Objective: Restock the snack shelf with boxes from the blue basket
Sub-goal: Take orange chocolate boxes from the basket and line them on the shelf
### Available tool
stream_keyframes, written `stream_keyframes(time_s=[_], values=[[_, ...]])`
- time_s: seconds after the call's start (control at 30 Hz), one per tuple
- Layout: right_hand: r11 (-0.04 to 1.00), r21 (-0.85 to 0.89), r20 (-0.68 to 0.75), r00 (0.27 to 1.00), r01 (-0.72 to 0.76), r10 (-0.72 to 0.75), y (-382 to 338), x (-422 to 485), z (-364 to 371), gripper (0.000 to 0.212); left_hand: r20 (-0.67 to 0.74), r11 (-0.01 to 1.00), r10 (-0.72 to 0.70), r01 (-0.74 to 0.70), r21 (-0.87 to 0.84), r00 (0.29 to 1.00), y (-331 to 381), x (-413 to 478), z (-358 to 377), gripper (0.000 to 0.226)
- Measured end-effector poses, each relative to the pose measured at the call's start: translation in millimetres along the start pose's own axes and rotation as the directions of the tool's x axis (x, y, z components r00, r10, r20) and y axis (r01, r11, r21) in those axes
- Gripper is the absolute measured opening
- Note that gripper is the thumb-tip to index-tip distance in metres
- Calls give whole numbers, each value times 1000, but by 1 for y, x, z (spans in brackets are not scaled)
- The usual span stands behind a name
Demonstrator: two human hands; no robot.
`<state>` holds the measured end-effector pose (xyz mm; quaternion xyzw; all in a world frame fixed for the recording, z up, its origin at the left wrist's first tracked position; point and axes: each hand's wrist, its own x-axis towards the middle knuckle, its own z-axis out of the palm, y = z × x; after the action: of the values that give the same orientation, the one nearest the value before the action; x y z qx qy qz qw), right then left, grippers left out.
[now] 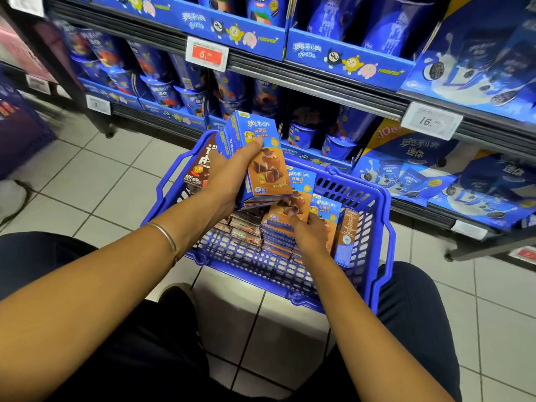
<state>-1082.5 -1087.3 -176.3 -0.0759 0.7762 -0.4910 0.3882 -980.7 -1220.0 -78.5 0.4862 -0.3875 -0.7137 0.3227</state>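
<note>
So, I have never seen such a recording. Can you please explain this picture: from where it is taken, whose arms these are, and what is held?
No machine here: a person wears a wide-angle camera on the head, so the single picture looks down at their own bare arms. A blue plastic basket stands on the pale tiled floor before a shelf of blue snack packs. Inside lie stacked blue-and-orange cardboard boxes and dark brown packs. The left hand grips a bundle of such boxes, raised above the basket. The right hand is down on the stack; whether it grips a box, I cannot tell.
</note>
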Motion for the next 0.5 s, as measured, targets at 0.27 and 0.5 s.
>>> stream_keyframes(time_s=[0.27, 0.5], values=[[942, 325, -191, 981, 88, -26, -12, -6, -32, 19, 57, 995, -65, 60, 84, 996, -2, 4, -1, 65], [791, 555, -160, 966, 258, -203, -50, -28, -47, 23, 150, 971, -3, -33, 236, 989, -7, 1, 2, 53]])
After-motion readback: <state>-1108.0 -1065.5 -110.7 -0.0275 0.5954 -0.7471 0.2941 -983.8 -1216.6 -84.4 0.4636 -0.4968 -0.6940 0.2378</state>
